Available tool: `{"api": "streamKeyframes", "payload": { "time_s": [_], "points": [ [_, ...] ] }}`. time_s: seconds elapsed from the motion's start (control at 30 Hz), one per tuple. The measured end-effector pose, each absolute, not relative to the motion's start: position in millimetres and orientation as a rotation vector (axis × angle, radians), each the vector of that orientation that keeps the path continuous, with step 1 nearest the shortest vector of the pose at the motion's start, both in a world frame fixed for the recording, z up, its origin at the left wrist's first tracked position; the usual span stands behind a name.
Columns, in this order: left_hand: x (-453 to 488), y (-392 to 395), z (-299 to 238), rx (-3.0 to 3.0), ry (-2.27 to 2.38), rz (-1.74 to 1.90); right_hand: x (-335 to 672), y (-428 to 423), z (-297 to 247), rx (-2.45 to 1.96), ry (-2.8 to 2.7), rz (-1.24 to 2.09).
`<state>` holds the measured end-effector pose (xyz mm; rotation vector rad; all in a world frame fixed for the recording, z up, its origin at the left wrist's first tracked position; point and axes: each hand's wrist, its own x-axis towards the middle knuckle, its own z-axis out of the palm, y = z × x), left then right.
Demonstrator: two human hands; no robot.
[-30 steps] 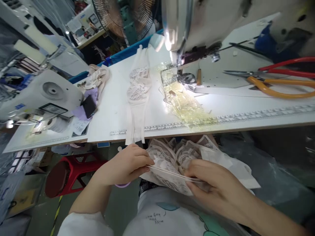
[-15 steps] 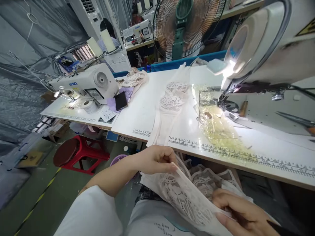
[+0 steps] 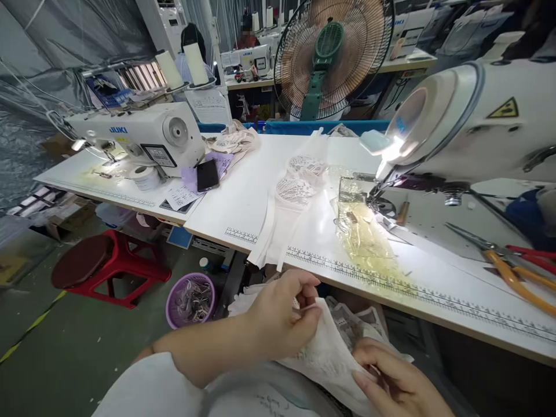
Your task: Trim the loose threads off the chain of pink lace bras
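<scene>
A white lace fabric piece lies in my lap below the table edge. My left hand pinches its upper edge with closed fingers. My right hand grips its lower right part, fingers curled on the cloth. More lace pieces are bunched behind it. On the white sewing table another lace garment lies flat, to the left of the sewing machine with its lit needle area.
Orange- and red-handled scissors lie at the right of the table. A second sewing machine, a phone and papers sit to the left. A red stool and a purple basket stand on the floor. A fan stands behind.
The view has lifted and swung left. My left hand has moved right along the lace piece and closed on its edge. My right hand has slid lower on the cloth.
</scene>
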<state>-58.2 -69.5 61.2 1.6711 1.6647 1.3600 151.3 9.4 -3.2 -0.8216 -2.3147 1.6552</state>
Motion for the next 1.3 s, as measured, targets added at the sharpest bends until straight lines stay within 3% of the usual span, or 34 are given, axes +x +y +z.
{"api": "streamKeyframes", "payload": {
  "time_s": [0.17, 0.43, 0.57, 0.77, 0.93, 1.3],
  "points": [
    [-40.8, -65.4, 54.8, 1.963, 1.794, 1.502, 144.7, 2.7, -0.9, -0.737, -2.223, 1.56],
    [-66.5, -66.6, 66.8, 1.749, 1.742, 1.145, 141.0, 2.5, 9.4, -0.689, -2.243, 1.471],
    [-79.4, -79.3, 75.6, 2.054, 1.982, 1.139, 131.6, 2.5, 14.3, -0.597, -2.326, 1.396],
    [-61.9, -76.5, 76.9, 2.601, 1.293, 0.706, 119.2, 2.6, 11.9, -0.495, -2.327, 1.21],
    [-61.5, -57.0, 57.4, 2.523, 1.328, 0.332, 119.8, -4.2, 9.6, -0.632, -2.337, 1.139],
    [-70.5, -36.5, 56.4, 2.138, 1.269, 0.222, 146.0, 13.4, 2.1, -0.485, -2.56, 0.913]
  ]
}}
